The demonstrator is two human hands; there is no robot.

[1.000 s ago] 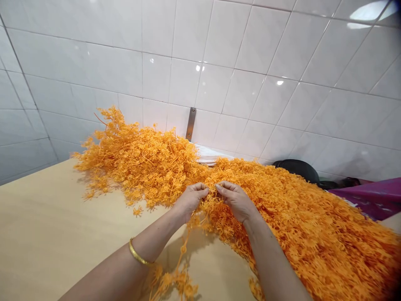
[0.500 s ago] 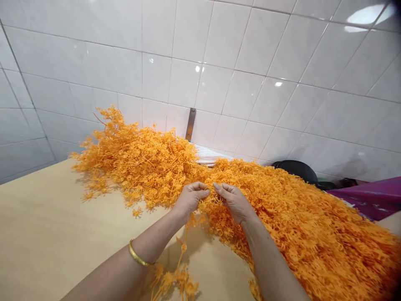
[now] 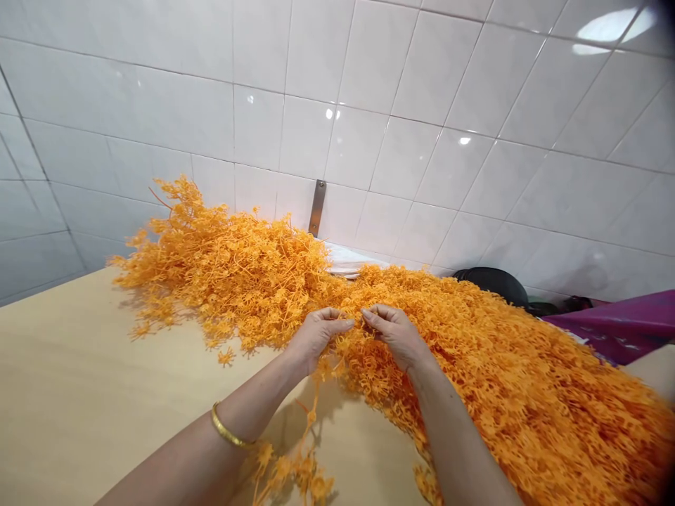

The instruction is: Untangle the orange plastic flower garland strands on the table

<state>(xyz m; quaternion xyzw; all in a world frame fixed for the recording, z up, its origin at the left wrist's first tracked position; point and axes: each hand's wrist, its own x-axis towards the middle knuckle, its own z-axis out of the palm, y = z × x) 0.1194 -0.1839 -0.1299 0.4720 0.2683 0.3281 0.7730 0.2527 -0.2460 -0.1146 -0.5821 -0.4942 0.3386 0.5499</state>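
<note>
My left hand (image 3: 316,336) is closed in a pinch on an orange plastic flower stem (image 3: 312,417). The stem hangs below the hand toward the table's near side, with several spiky blossoms at its lower end. Close by, fingertips facing the left ones across a small gap, my right hand (image 3: 398,334) has thumb and fingers pressed together. What it pinches blends into the orange behind it. Past the left hand rises a heap of branched flower stems (image 3: 237,267). A larger heap of loose orange flower pieces (image 3: 506,372) spreads under and beyond the right hand.
The pale wooden table (image 3: 63,379) meets a white tiled wall (image 3: 174,105). A metal strip (image 3: 317,208) is fixed to the wall above a white cloth or bag (image 3: 348,258). Black round objects (image 3: 496,284) and purple sheeting (image 3: 622,327) lie at the back right.
The view has shifted slightly. My right fingertips have drawn a little closer together, and both hands stay at nearly the same place over the heaps.
</note>
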